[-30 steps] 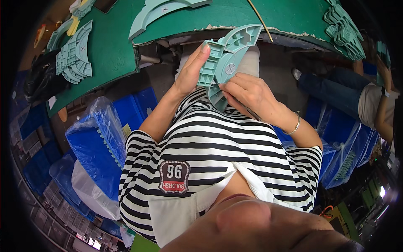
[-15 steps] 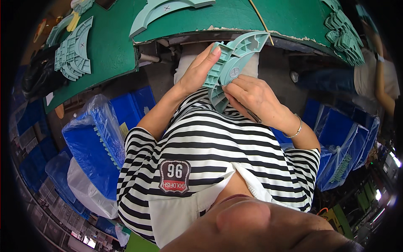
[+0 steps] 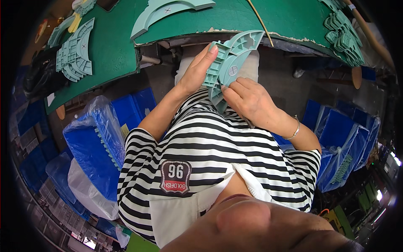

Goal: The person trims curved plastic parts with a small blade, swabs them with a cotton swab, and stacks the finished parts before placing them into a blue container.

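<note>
A curved pale-green plastic part (image 3: pixel 236 59), ribbed with open cells and marked with a cross in a circle, is held up in front of my lap. My left hand (image 3: pixel 196 72) grips its ribbed left side, thumb on top and fingers behind, partly hidden. My right hand (image 3: pixel 254 103) is closed around a slim knife-like tool (image 3: pixel 249 123), whose dark rear end shows below the palm. The tool's front end meets the inner edge of the part near my fingertips, mostly hidden by them.
A green worktable (image 3: pixel 115 46) with a chipped edge bears another curved part (image 3: pixel 168 11), a ribbed part (image 3: pixel 75 54), a stack of parts (image 3: pixel 342 35) and a thin stick (image 3: pixel 261 23). Plastic-lined blue bins (image 3: pixel 90 143) flank me. Another person's arm (image 3: pixel 367 31) reaches in at right.
The part has tilted slightly and shifted a little left. My right hand has moved slightly down, still gripping the tool. At right, the other person has moved toward the table.
</note>
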Available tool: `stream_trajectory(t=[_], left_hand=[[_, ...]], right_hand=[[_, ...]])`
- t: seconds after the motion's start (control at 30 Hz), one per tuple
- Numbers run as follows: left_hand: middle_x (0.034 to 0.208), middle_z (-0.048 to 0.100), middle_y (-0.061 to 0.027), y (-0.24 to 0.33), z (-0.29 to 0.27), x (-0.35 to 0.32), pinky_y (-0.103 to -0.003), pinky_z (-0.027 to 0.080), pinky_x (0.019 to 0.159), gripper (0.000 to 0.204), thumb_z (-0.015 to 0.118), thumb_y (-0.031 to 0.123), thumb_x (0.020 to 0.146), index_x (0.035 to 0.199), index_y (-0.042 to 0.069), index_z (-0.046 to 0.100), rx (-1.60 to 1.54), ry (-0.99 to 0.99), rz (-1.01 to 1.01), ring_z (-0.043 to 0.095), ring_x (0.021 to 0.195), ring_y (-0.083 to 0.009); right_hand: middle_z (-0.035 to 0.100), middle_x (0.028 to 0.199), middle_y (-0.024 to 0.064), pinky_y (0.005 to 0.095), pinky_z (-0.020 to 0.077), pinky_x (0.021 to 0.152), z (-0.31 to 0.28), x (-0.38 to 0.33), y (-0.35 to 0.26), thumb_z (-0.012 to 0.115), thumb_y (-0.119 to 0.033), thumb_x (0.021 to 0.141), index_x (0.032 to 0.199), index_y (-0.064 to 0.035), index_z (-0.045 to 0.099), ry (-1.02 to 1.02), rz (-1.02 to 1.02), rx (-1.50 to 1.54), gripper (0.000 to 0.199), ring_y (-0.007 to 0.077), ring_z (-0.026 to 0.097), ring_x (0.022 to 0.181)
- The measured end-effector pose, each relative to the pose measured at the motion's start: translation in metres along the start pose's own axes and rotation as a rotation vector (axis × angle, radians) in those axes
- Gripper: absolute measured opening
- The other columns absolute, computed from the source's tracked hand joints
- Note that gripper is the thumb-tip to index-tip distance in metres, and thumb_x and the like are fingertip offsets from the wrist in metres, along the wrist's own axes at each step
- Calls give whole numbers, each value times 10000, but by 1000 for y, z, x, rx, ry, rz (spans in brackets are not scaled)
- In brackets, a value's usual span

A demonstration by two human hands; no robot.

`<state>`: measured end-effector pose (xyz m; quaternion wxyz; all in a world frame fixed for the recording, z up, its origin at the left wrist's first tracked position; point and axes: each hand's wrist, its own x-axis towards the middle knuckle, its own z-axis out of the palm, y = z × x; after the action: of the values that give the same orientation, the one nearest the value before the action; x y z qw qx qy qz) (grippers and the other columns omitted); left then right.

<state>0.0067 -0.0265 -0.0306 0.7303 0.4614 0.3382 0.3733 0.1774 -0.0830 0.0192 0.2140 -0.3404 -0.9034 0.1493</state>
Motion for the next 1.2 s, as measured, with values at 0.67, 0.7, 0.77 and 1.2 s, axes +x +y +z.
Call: stream_trajectory(t=[0.67, 0.7, 0.77, 1.2], left_hand=[[1085, 599, -20, 3, -9, 5, -257, 479, 819, 374, 360, 339, 983, 1205, 72, 499, -421, 215, -38, 592, 943, -102], [1085, 599, -20, 3, -8, 5, -257, 479, 819, 374, 360, 339, 983, 1205, 72, 499, -420, 214, -36, 592, 943, -102], [1087, 597, -19, 4, -7, 6, -265, 477, 825, 366, 364, 336, 983, 1201, 76, 501, -429, 267, -11, 591, 943, -103], [1113, 593, -16, 5, -14, 10, -266, 457, 860, 355, 377, 314, 981, 1212, 74, 498, -518, 272, -50, 582, 979, -112]], right_hand=[[485, 706, 56, 284, 421, 582, 16, 7, 4, 579, -52, 733, 851, 6, 539, 135, -68, -198, 137, 178, 500, 659], [483, 701, 56, 284, 420, 577, 15, 8, 4, 579, -49, 734, 847, 8, 539, 148, -72, -203, 132, 179, 500, 652], [482, 696, 56, 284, 420, 573, 15, 9, 6, 580, -46, 736, 843, 10, 540, 161, -79, -210, 127, 180, 500, 645], [521, 719, 71, 302, 420, 541, -4, -5, 27, 625, -29, 706, 912, 30, 576, 341, -117, -268, 220, 198, 521, 642]])
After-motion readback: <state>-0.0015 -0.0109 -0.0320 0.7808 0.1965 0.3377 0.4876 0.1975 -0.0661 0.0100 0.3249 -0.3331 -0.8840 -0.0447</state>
